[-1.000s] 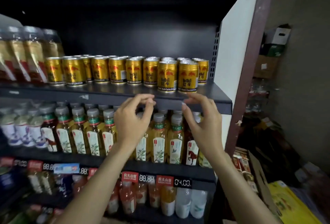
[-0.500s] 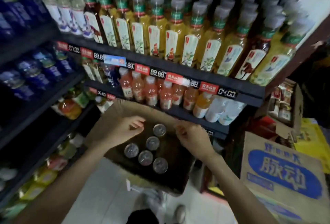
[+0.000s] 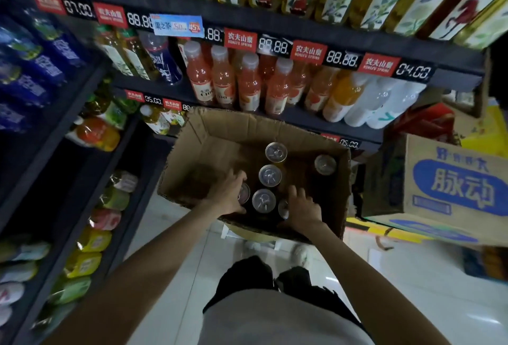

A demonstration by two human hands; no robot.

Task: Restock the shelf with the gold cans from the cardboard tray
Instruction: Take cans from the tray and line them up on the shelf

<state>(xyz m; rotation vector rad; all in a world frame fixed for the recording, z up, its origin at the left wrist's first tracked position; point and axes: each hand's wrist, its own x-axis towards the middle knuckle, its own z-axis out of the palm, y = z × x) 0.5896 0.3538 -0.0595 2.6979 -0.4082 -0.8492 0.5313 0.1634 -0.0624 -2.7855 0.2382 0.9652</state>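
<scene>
With both hands down in the open brown cardboard tray at centre frame, your left hand and right hand curl their fingers round silver-topped gold cans, so grip each squarely and lift straight.

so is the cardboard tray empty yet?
No. The cardboard tray holds several upright cans, tops showing; its left part is bare.
</scene>
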